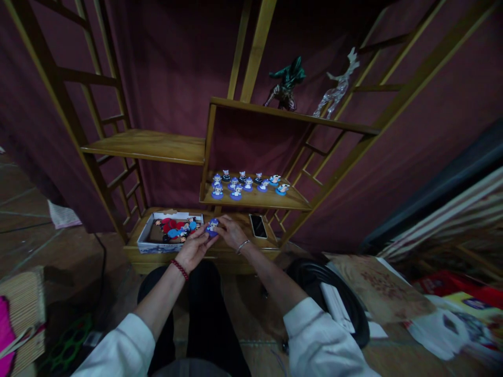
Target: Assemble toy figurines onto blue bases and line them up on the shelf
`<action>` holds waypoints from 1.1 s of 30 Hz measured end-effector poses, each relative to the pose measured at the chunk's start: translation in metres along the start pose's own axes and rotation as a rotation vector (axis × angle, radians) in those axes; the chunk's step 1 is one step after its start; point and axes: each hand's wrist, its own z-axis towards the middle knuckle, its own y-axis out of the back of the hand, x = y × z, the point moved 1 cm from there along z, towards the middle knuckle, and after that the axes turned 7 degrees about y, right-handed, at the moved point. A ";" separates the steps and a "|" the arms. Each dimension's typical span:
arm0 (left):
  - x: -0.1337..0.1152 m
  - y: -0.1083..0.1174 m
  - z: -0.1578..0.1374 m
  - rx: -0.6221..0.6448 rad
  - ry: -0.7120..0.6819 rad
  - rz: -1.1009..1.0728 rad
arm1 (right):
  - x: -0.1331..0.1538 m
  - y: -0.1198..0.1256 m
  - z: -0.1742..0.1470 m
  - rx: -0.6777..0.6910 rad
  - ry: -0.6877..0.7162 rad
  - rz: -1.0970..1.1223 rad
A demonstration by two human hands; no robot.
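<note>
A small purple-and-white figurine (pixel 212 226) on a round base is held between my two hands, in front of the shelf unit. My left hand (pixel 193 250) has its fingers around the figurine's left and lower side. From the right, my right hand (pixel 231 233) grips it with the fingertips. Just left of my hands, an open box (pixel 151 242) holds a jumble of red, blue and black figurines (pixel 176 229). Above, several similar purple figurines (pixel 236 192) stand upright on the middle shelf (pixel 271 199), along with darker and light-blue ones.
A phone (pixel 258 226) lies on the bottom shelf, right of my hands. Higher up stand a dark green statuette (pixel 288 84) and a clear one (pixel 337 89). On the floor at right are a black coiled hose (pixel 314 272), a flat patterned sheet (pixel 381 285) and plastic bags (pixel 440 327).
</note>
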 end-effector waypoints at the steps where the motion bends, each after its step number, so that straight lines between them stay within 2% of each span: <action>1: 0.000 -0.002 0.000 0.005 0.002 0.008 | 0.000 0.001 -0.001 -0.010 0.005 -0.007; 11: -0.004 -0.030 0.006 0.031 -0.014 0.128 | 0.003 0.022 -0.009 -0.135 0.040 -0.079; 22: 0.008 -0.041 0.014 0.000 0.002 0.138 | -0.020 0.026 -0.023 -0.169 -0.030 0.078; 33: 0.016 -0.055 0.018 0.001 0.014 0.153 | -0.019 0.039 -0.030 -0.198 -0.016 0.031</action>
